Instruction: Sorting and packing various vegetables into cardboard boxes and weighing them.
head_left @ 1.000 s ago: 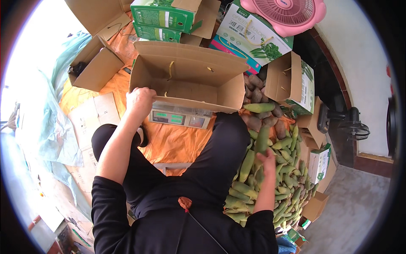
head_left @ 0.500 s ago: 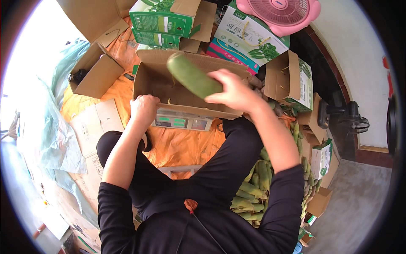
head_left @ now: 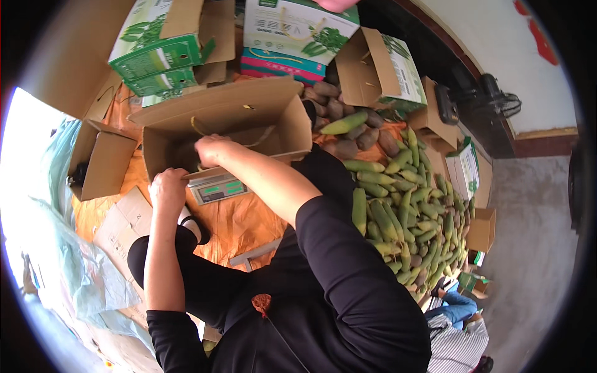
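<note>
An uncovered cardboard box (head_left: 292,124) with yellow cord handles rests on a digital scale (head_left: 214,190) between my legs. My left hand (head_left: 168,186) is closed over its near left edge. Inside the box is my right hand (head_left: 211,149), reaching across from the right with its fingers curled downward. The box's near wall and the hand itself hide whatever is under those fingers, so no radish shows there. To the right lies a heap of long green radishes (head_left: 429,217). One green radish (head_left: 344,123) lies apart, on some brownish-purple roots (head_left: 367,138).
Green-and-white printed cartons (head_left: 165,62) stand behind the box, with another open carton (head_left: 360,68) at right. A small open box (head_left: 109,161) stands left, near thin plastic sheeting (head_left: 93,267). Orange sheeting (head_left: 230,221) covers the floor. At lower right is a person in a striped top (head_left: 457,342).
My right hand has gone down into the box from above it, and the green radish it held is out of sight. The view has swung right, showing more of the heap.
</note>
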The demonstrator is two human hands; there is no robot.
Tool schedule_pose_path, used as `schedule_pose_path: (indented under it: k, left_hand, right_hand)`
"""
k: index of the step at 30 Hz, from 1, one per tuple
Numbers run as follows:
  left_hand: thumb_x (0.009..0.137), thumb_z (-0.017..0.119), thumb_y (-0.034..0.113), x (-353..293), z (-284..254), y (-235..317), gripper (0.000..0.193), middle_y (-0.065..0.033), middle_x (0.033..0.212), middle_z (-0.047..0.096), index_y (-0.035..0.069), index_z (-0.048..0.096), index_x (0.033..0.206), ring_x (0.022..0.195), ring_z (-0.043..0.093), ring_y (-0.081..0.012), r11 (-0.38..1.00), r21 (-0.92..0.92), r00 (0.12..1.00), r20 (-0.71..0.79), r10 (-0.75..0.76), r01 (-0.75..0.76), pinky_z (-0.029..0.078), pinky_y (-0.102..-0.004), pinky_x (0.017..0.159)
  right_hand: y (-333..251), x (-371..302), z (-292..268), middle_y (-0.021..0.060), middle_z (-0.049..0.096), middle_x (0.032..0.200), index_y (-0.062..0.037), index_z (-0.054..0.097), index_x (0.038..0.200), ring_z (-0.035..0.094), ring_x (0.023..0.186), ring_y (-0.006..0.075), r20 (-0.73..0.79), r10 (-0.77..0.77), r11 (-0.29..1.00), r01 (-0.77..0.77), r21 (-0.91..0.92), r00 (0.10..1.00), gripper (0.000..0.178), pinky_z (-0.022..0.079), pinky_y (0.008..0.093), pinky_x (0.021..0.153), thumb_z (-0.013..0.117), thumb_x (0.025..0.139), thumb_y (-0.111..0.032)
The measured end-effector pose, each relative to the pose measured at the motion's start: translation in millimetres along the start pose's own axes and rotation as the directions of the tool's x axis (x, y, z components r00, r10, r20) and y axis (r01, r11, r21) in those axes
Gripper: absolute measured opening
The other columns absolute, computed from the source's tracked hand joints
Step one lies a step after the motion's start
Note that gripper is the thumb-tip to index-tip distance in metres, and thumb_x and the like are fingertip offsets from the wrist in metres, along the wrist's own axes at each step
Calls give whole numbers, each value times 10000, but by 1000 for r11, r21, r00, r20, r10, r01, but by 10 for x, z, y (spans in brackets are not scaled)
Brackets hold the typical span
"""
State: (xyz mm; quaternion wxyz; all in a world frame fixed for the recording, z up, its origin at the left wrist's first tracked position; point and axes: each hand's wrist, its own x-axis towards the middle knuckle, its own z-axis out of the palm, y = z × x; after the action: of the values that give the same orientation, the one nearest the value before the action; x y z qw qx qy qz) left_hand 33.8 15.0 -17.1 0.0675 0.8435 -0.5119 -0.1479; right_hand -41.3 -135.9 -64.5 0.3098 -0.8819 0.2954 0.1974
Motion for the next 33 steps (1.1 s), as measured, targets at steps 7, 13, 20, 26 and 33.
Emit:
schedule_pose_path:
  k: [7, 13, 20, 26, 33]
  left_hand:
    - [786, 591, 149, 30, -72, 65, 182, -166, 871, 648, 93, 694, 925, 875, 617, -340, 999, -41, 998, 47, 29, -27, 481, -415, 781]
    - [761, 604, 131, 87, -56, 15, 204, -148, 901, 654, 70, 682, 939, 881, 613, -335, 998, -30, 997, 60, 52, -50, 477, -387, 783]
    - [737, 607, 94, 98, -3, 68, 229, -176, 917, 647, 21, 666, 946, 870, 621, -316, 988, -91, 990, 55, 129, -124, 467, -364, 790]
    - [766, 611, 119, 89, -2, 25, 234, -167, 969, 645, 35, 668, 977, 900, 617, -315, 1000, -14, 998, 57, 18, -17, 462, -364, 805]
    - [775, 602, 108, 41, -52, 88, 237, -164, 965, 645, 40, 665, 992, 918, 611, -331, 998, -61, 998, 63, 1, 3, 467, -372, 816]
  right_hand:
    - [432, -1252, -883, 131, 659, 972, -12, 606, 1112, 628, 876, 224, -259, -424, 781, 495, 380, 868, 404, 487, 314, 784, 681, 772, -217]
    - [2013, -2512, -767, 100, 663, 993, -24, 594, 1125, 635, 900, 167, -541, 249, 782, 163, 602, 803, 358, 495, 287, 799, 666, 816, -189]
    - [3668, -3831, 1336, 213, 615, 920, -30, 635, 895, 586, 902, 346, -329, 718, 696, -617, 368, 614, 220, 463, 432, 775, 665, 741, -185]
    - [3786, -4451, 2196, 169, 633, 1007, -79, 605, 1051, 594, 938, 362, -311, 930, 319, -849, 421, 196, 390, 480, 450, 786, 703, 709, -240]
    - [3673, -4475, 2161, 129, 558, 1202, -136, 507, 1233, 507, 1138, 309, -121, 982, 182, -903, 389, 145, 634, 437, 435, 915, 757, 676, -305]
